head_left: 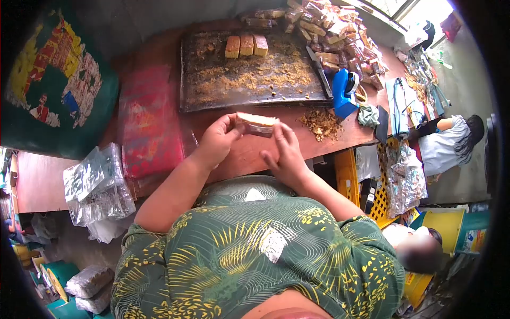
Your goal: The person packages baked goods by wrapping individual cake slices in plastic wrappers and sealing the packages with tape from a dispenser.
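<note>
Between my two hands, just in front of the tray, is a cake slice [257, 122] with a pale top. Its lower side looks shiny, as if in see-through plastic, but I cannot make this out for sure. My left hand [217, 142] pinches the slice's left end between thumb and fingers. At the right end, the fingertips of my right hand [287, 151] press on the slice, with the thumb held lower and apart. Beyond them, three cake pieces [246, 47] stand side by side at the back of a dark, crumb-covered tray [212, 101].
A knife [319, 66] lies along the tray's right edge, beside a blue tape dispenser [344, 95] and crumbs [321, 125]. Wrapped cakes [340, 37] pile up behind. Plastic bags [101, 186] hang over the table's left edge near a red mat [149, 122]. Another person [446, 141] is at right.
</note>
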`<state>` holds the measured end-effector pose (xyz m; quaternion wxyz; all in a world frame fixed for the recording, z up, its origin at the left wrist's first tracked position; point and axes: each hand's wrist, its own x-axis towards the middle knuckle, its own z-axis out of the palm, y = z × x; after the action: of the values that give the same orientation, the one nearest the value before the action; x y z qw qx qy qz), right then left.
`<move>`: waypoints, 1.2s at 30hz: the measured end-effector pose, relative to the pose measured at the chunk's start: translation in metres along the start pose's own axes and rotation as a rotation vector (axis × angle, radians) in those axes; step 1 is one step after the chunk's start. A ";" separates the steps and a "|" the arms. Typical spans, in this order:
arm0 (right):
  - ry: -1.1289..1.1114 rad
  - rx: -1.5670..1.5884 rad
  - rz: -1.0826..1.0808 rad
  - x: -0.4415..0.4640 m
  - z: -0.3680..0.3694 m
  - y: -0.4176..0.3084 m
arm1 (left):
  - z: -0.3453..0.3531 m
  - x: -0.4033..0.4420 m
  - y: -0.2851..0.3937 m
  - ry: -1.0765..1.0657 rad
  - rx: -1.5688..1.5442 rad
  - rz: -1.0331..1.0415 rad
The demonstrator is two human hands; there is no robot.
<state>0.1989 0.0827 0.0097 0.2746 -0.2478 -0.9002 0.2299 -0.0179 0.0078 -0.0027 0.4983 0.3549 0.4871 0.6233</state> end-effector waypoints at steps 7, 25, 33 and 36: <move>0.065 -0.129 -0.290 0.008 -0.009 0.014 | -0.011 0.000 -0.013 -0.088 0.983 0.346; 0.399 0.492 1.113 0.061 -0.161 0.214 | 0.005 -0.016 0.000 -0.205 1.145 0.578; 0.689 -0.605 0.144 0.017 -0.127 0.196 | 0.001 -0.028 0.008 -0.155 1.169 0.657; 0.565 -0.585 0.411 -0.010 -0.117 0.232 | 0.003 -0.026 0.005 -0.121 1.083 0.658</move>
<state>0.3512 0.2882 -0.0347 0.3766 -0.5415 -0.7491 -0.0609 -0.0096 -0.0167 0.0044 0.0573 0.7221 0.5698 0.3881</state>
